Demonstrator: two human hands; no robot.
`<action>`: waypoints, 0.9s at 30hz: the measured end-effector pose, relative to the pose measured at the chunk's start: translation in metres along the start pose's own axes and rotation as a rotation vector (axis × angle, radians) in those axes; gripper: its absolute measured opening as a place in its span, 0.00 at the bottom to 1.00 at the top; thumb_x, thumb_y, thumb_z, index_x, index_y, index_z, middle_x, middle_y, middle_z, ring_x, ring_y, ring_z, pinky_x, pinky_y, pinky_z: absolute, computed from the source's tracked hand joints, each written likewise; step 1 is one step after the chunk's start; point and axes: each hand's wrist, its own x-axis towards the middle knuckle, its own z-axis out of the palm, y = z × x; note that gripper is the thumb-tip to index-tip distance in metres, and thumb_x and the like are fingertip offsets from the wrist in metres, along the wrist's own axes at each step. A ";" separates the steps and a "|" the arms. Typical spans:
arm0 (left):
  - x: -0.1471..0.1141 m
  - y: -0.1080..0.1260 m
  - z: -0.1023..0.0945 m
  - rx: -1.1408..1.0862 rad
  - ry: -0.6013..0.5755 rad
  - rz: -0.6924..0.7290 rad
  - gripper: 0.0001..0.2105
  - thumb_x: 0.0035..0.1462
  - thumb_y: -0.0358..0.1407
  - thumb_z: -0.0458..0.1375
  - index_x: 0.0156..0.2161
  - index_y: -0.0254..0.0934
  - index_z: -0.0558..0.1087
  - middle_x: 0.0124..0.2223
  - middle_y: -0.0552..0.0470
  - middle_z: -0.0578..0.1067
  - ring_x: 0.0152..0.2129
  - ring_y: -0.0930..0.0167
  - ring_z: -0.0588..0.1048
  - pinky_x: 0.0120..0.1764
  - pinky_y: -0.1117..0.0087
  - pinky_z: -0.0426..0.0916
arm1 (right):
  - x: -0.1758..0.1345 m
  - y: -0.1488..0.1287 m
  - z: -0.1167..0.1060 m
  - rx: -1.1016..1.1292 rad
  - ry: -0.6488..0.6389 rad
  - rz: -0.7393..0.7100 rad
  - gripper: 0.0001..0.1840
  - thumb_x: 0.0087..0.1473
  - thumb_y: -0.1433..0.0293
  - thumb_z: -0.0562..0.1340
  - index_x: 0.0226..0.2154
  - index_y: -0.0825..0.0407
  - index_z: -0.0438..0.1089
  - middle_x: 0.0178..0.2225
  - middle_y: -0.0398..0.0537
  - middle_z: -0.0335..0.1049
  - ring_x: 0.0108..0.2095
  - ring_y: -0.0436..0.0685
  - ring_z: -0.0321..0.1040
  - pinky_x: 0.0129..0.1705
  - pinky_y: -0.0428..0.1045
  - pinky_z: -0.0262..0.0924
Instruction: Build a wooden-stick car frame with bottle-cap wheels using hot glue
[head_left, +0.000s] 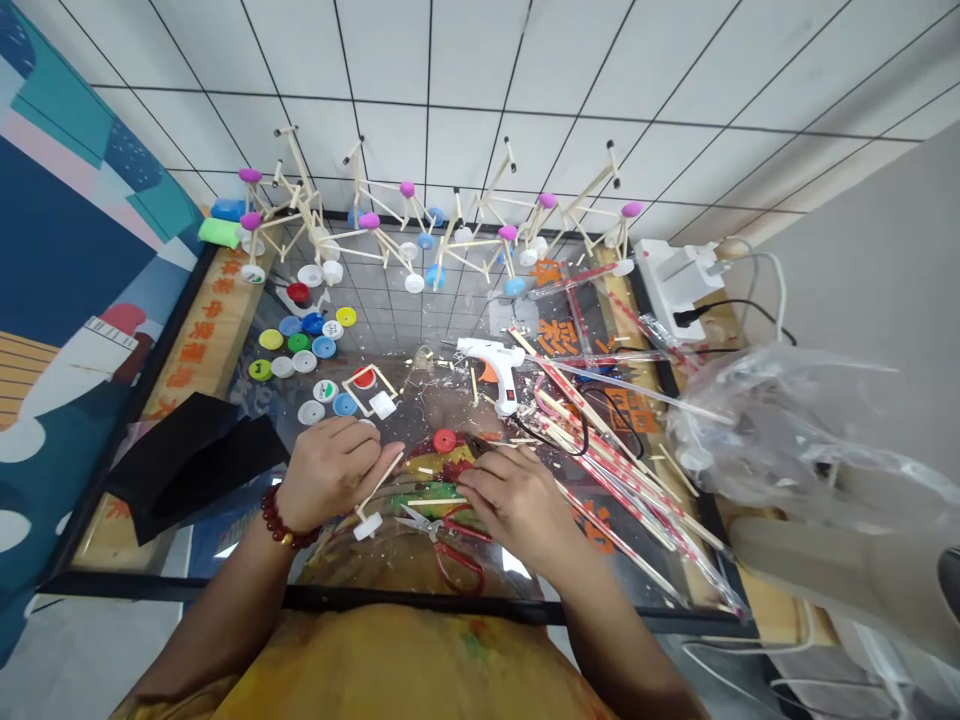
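My left hand (334, 472) is closed, its thumb and fingers pinching a thin wooden stick (382, 474) whose lower end joins a white bottle cap (367, 527). My right hand (517, 500) is wrapped round a pair of pliers; only their dark jaws (475, 445) show past the fingers. Just left of those jaws lies a red cap (444, 440). Between my hands, red-handled scissors (442, 530) rest on the glass tabletop below a short loose stick (426, 502). A small stick frame (370, 390) with a white block stands beyond my left hand.
A white glue gun (495, 365) lies mid-table. Bundled sticks in red-printed wrappers (607, 450) spread to the right, near a power strip (679, 280) and clear plastic bag (787, 420). Coloured caps (302, 362) lie left. Several stick figures (375, 235) line the back wall.
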 end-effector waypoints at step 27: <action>-0.009 -0.011 -0.024 0.036 0.557 -0.240 0.09 0.48 0.26 0.66 0.24 0.38 0.71 0.26 0.54 0.76 0.22 0.73 0.73 0.27 0.71 0.66 | -0.012 0.001 -0.038 0.150 0.683 0.211 0.02 0.55 0.70 0.67 0.32 0.46 0.76 0.30 0.44 0.77 0.33 0.56 0.72 0.40 0.55 0.65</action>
